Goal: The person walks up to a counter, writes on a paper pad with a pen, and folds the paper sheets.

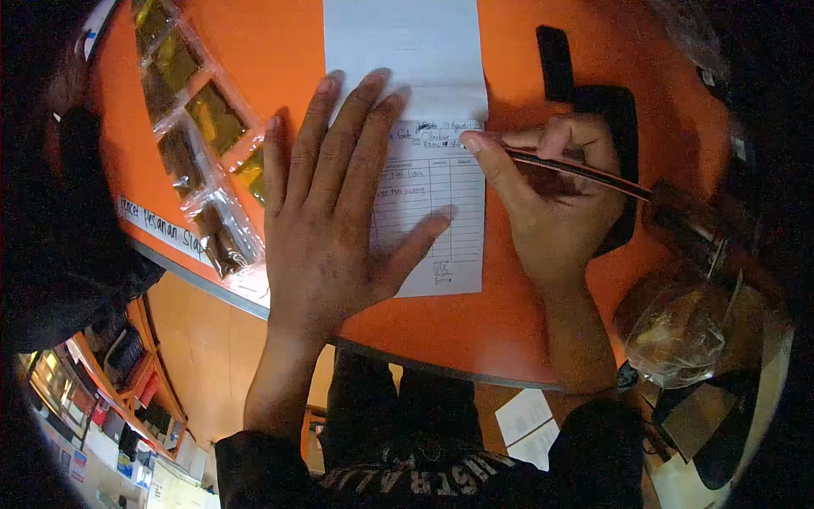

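A white paper form [465,229] with a printed table and handwriting lies on the orange table. Its blank upper part stretches toward the top of the view. My left hand [326,229] rests flat over the form's left side, fingers spread, covering part of the writing. At the form's right edge, my right hand [555,178] grips a dark pen [585,170] between thumb and fingers. The pen's tip is near the handwritten lines at the upper right of the form, partly hidden by my thumb.
Strips of clear packets with dark and yellow contents [182,127] lie at the left, beside a handwritten label [161,227]. Dark objects [555,64] sit right of the form. A clear plastic bag [678,335] is at the lower right. The orange table's [424,339] edge curves below my hands.
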